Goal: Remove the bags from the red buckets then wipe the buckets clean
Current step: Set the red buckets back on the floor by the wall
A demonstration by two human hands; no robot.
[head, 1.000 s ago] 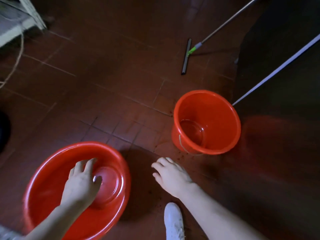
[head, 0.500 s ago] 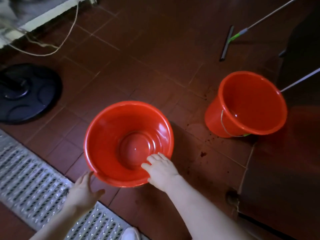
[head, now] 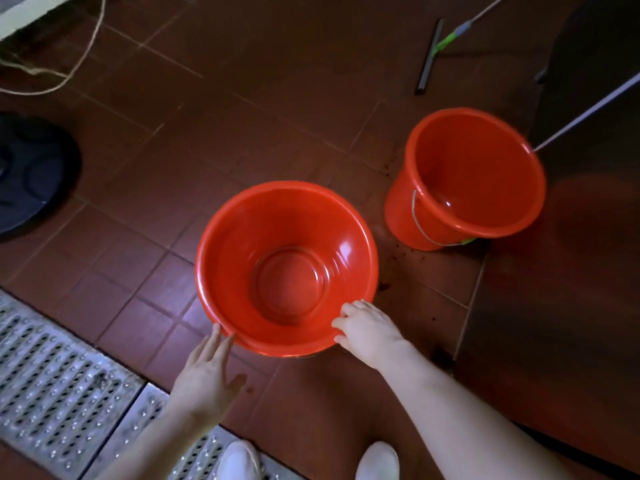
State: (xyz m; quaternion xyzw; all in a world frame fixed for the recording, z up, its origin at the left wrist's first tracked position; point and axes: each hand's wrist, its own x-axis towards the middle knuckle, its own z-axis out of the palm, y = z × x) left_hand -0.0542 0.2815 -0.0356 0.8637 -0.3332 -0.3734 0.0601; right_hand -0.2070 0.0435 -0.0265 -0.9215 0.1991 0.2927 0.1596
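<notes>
Fingers [head: 217,341] of the left hand [head: 207,372] are straight and released. Their tips touch the outside of the near bucket [head: 235,258] just under its rim on the near-left side. This looks like a bracing touch, to stop the bucket sliding, rather than a hold. The wrist reaches out over the edge of the metal drain grate [head: 52,375], which is set into the tiled floor [head: 207,140] at the near left.

The near bucket stands upright on the floor in the middle, its mouth facing the camera. Its glossy inside shows no bag and no liner. On its near-right rim the right hand [head: 370,330] has its fingers [head: 349,310] hooked over the edge, grasping the rim. With one hand bracing and one gripping from opposite sides, the person seems to be setting the bucket squarely in front of their white shoes [head: 239,459] so it can be reached into.

Further right and farther away is the far bucket [head: 446,150]. It is also upright and bagless, and it stands apart from the near one. Its wire handle [head: 415,216] hangs down against its left wall. Dark specks dot the floor between the two buckets. A pale pole [head: 588,112] slants in from the far right and appears to meet the far bucket's rim.

Both bags seem to be out already, so wiping is probably the remaining step. No cloth is visible.
</notes>
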